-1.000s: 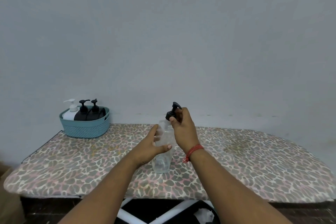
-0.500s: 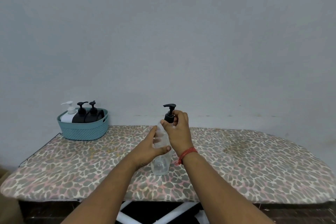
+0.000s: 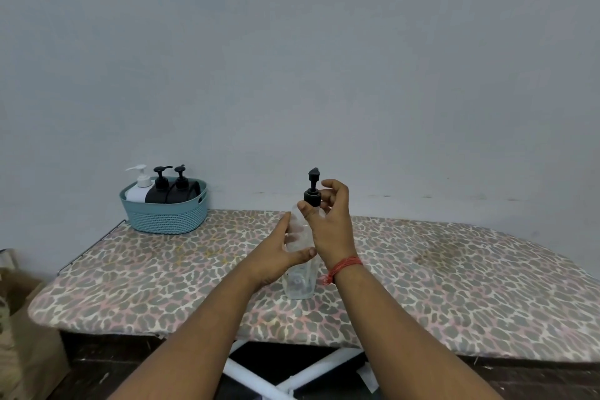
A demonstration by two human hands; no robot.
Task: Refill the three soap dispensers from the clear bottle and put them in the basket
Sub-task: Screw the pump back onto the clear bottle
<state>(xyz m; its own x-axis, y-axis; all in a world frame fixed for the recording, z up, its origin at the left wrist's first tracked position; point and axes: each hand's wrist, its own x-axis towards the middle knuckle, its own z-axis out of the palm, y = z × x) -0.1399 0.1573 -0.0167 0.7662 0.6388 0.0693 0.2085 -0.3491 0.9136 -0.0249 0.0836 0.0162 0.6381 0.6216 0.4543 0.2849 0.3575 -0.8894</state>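
Observation:
The clear bottle [image 3: 298, 282] stands upright in the middle of the ironing board [image 3: 454, 276], nearly empty. My left hand [image 3: 277, 256] wraps around its body. My right hand [image 3: 328, 221] has thumb and fingers on the collar of the bottle's black pump cap [image 3: 312, 193], which sits on the neck. At the board's far left a teal basket [image 3: 164, 216] holds a white dispenser [image 3: 139, 188] and two black dispensers [image 3: 159, 189] [image 3: 181, 190], all upright.
The board has a leopard-print cover and stands against a plain grey wall. Its white legs [image 3: 276, 377] show below the front edge. A brown paper bag [image 3: 22, 318] sits on the floor at the left.
The pump cap has turned under my right hand: its nozzle pointed left half a second ago and now points away. My fingers have loosened around the collar. The left hand stayed on the bottle.

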